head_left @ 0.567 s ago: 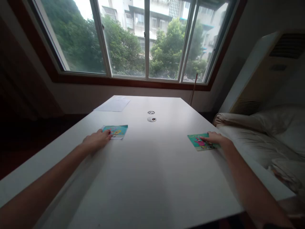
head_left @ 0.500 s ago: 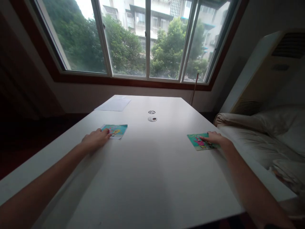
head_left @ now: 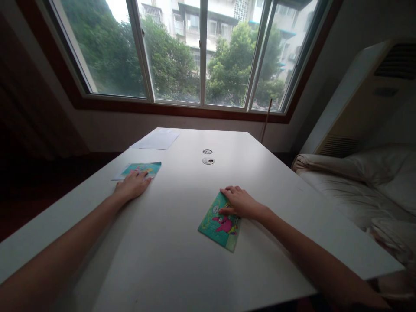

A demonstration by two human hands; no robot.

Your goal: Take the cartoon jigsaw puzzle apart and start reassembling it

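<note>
A green jigsaw puzzle board (head_left: pixel 216 234) with a pink cartoon starfish lies at an angle on the white table (head_left: pixel 175 260). My right hand (head_left: pixel 238 203) grips its upper right edge, thumb on the printed face and fingers at the far edge. Part of the picture is hidden under that hand. At the left, a teal cartoon picture sheet (head_left: pixel 152 167) rests on the table, with a whitish edge showing beneath it. My left hand (head_left: pixel 132 185) lies over its near side, fingers stretched flat on the print.
White paper sheets (head_left: pixel 154 141) lie at the table's far left corner. Two round cable-hole covers (head_left: pixel 208 161) are set in the tabletop. To the right stands a pale leather sofa (head_left: pixel 338 186), and beyond the table is a window (head_left: pixel 172 60).
My right hand has brought the puzzle board leftward and nearer, turning it. My left hand and its picture sheet have shifted slightly left, and the fingers now lie across the print.
</note>
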